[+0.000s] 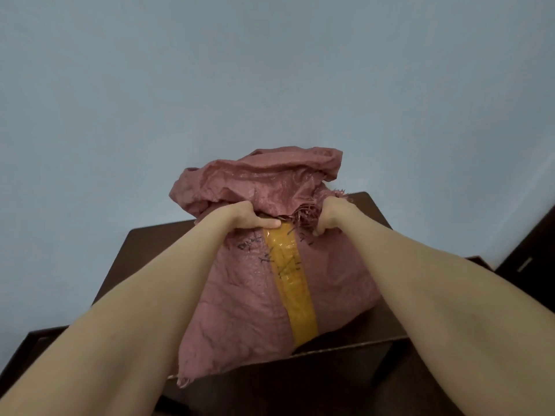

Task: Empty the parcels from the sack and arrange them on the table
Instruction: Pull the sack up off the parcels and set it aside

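A bulging pink woven sack [246,295] with a yellow tape stripe and scribbled writing stands upright on a dark brown table [144,253]. My left hand [247,217] grips the near rim of its frayed mouth on the left. My right hand [330,216] grips the same rim on the right. The sack's far rim is folded and stands up behind my hands. No parcel shows; the contents are hidden inside.
A plain pale blue wall fills the background. The table's near edge [345,346] runs below the sack. A lower dark surface [39,337] lies at the left, and dark furniture with a handle [525,262] stands at the right.
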The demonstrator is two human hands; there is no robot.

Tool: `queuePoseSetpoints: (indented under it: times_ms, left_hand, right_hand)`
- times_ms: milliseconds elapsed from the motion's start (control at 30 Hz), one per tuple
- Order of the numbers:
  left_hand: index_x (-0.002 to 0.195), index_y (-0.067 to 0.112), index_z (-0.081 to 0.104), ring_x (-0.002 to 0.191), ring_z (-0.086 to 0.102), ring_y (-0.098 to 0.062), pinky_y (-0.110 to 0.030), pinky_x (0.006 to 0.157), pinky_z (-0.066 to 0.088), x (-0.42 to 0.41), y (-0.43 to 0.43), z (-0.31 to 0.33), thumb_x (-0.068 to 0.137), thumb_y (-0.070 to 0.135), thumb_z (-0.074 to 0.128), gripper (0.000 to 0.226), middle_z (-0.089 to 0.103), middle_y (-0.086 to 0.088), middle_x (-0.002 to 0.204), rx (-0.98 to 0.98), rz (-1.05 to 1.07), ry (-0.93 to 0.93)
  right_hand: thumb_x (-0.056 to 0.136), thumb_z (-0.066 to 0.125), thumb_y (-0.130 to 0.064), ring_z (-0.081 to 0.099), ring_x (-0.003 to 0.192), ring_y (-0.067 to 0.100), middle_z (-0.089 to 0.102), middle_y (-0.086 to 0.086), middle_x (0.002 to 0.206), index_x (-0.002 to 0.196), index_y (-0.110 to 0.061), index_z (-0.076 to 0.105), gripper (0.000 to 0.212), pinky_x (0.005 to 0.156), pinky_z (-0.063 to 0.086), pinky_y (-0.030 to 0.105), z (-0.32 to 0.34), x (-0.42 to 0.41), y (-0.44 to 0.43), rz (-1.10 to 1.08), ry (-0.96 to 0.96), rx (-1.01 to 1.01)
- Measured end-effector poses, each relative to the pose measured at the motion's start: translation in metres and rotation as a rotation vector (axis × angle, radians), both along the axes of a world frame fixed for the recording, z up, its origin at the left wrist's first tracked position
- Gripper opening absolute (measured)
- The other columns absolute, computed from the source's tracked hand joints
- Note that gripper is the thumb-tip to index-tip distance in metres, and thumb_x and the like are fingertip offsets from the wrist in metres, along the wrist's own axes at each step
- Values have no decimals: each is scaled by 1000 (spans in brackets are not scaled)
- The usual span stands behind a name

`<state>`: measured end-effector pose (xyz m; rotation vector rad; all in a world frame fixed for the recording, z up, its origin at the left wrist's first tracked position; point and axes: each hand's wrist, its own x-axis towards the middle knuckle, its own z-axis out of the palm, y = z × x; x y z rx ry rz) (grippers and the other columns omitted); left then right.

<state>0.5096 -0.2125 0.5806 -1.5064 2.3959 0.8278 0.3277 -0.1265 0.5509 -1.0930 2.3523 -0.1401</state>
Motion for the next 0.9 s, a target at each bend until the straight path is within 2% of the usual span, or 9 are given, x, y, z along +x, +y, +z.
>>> queuePoseSetpoints:
  times_ms: [67, 167, 367, 500, 567, 633, 733, 800, 900]
  left_hand:
    - [127, 4, 51, 118, 52, -28, -37, 100, 43, -2, 10, -4, 66, 58, 76, 85, 55, -8, 130, -55, -115, -155]
    - [99, 9, 59, 101, 60, -28, -38, 82, 49, 4, 16, -13, 66, 46, 81, 54, 65, -8, 109, -308, -134, -241]
    - [102, 15, 66, 96, 64, -27, -32, 66, 44, 13, 10, -8, 77, 38, 74, 36, 66, -5, 103, -648, -21, -238]
    - [101, 15, 68, 94, 64, -31, -34, 67, 46, 18, -11, 3, 86, 28, 62, 21, 67, -9, 102, -736, 127, -81]
    - [104, 16, 66, 95, 64, -34, -35, 69, 47, 18, -21, 3, 88, 19, 54, 21, 66, -9, 103, -725, 194, 2]
    - [100, 9, 65, 85, 68, -33, -36, 71, 54, 17, -29, 2, 86, 10, 48, 22, 70, -10, 91, -604, 311, 114]
    - [83, -6, 66, 58, 70, -31, -42, 65, 60, 14, -43, 1, 83, -3, 45, 22, 69, -18, 66, -326, 479, 373]
    - [78, -9, 66, 56, 69, -31, -42, 62, 61, 12, -52, -1, 84, -6, 41, 25, 68, -21, 67, -279, 511, 448]
    - [78, -7, 67, 56, 69, -31, -43, 63, 60, 7, -67, -11, 83, -3, 45, 23, 69, -20, 67, -311, 506, 475]
  right_hand:
    - [63, 83, -28, 55, 116, 40, 54, 16, 131, 124, -10, 55, 69, 92, 48, 56, -4, 5, 5, -27, 72, -58]
    - [88, 56, -13, 50, 124, 38, 49, 15, 139, 133, -8, 50, 45, 97, 46, 44, -5, 7, 12, -82, 187, -167]
    - [96, 45, -25, 55, 115, 32, 47, 11, 132, 129, -18, 56, 35, 89, 45, 36, 12, 13, -3, -157, 235, -363]
    - [92, 49, -21, 62, 100, 31, 65, 8, 110, 110, -19, 68, 26, 75, 45, 31, 29, 11, -20, -255, -6, -557]
    - [89, 51, -19, 66, 89, 28, 70, 7, 99, 106, -17, 68, 24, 76, 49, 29, 33, 11, -29, -289, -163, -622]
    - [84, 59, -29, 67, 93, 30, 69, 9, 106, 114, -17, 61, 32, 85, 54, 38, 35, 15, -38, -261, -221, -618]
    - [72, 75, -49, 56, 114, 29, 56, 6, 126, 130, -16, 43, 74, 94, 48, 45, 33, 20, -39, -111, -140, -573]
    - [65, 79, -55, 54, 114, 25, 54, 4, 125, 125, -14, 43, 81, 92, 47, 44, 29, 22, -37, 57, -124, -544]
    - [56, 80, -64, 48, 121, 26, 48, 4, 131, 127, -19, 44, 92, 99, 43, 44, 22, 28, -34, 365, -60, -291]
